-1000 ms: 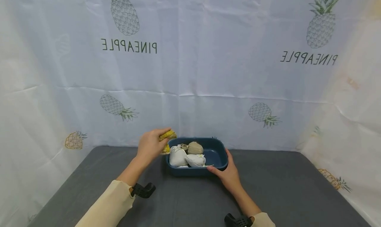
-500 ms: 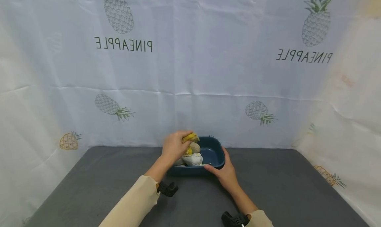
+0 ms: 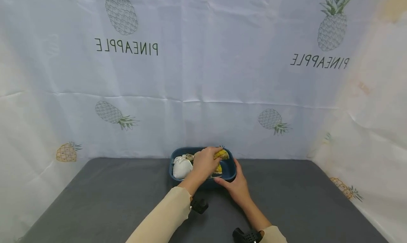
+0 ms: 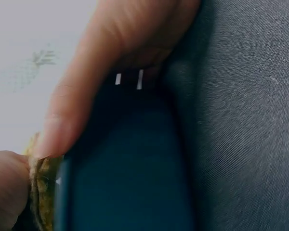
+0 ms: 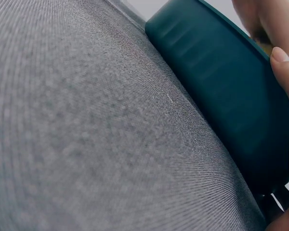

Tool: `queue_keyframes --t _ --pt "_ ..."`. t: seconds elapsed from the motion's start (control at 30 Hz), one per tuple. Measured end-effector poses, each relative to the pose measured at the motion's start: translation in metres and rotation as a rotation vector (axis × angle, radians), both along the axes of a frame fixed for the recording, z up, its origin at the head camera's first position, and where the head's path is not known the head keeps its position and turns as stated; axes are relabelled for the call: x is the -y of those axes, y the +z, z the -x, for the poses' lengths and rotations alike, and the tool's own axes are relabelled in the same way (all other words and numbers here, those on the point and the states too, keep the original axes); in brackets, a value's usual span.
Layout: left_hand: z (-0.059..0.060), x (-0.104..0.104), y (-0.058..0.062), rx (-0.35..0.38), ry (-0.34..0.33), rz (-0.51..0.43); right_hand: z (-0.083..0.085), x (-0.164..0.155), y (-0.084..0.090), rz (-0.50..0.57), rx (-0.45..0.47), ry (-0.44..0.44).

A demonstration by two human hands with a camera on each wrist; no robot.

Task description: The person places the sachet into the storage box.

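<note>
My left hand [image 3: 205, 162] reaches into the right part of a dark blue box [image 3: 171, 174] and pinches a yellow patterned cloth bundle [image 3: 224, 154]. In the left wrist view, the thumb and a finger press on the bundle's yellow-brown edge [image 4: 45, 192], beside the box wall [image 4: 130, 163]. My right hand [image 3: 237, 187] grips the right end of the box, thumb [image 5: 285, 67] at the near rim. A white cloth pouch [image 3: 182, 168] and a small brownish bundle [image 3: 189, 157] lie in the box's left part. The left hand hides the middle of the box.
The box stands on a dark grey tabletop cloth [image 3: 127, 197], near its back edge. White curtains [image 3: 190, 76] printed with pineapples hang behind and on both sides. A black wrist device [image 3: 199, 205] sits on the left wrist, another [image 3: 246, 236] on the right.
My left hand has carried the yellow bundle from the box's left end, over the other pouches, down to its right part. The right hand keeps its grip; the whole view has shifted slightly.
</note>
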State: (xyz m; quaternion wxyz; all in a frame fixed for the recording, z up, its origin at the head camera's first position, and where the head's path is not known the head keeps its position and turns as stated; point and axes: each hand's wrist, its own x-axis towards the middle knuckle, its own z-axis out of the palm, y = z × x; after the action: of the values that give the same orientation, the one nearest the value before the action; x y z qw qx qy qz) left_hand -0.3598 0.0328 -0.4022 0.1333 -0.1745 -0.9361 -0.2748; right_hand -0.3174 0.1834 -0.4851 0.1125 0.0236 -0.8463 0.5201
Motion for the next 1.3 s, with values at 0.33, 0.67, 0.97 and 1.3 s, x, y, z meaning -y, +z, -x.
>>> queue_keyframes --t 0.33,0.67,0.97,1.3 --pt "0.000 -0.012 -0.007 0.034 0.024 0.163 0.003 0.005 0.001 -0.017 -0.016 0.009" --pt "0.004 -0.012 -0.014 0.057 0.001 0.396 0.000 0.004 0.004 -0.045 -0.016 -0.006" --pt "0.015 0.008 -0.016 0.153 -0.244 0.057 0.002 0.001 0.003 -0.004 -0.020 0.000" --pt "0.006 0.027 -0.021 0.150 -0.247 -0.080 0.000 0.000 -0.001 -0.009 -0.004 -0.001"
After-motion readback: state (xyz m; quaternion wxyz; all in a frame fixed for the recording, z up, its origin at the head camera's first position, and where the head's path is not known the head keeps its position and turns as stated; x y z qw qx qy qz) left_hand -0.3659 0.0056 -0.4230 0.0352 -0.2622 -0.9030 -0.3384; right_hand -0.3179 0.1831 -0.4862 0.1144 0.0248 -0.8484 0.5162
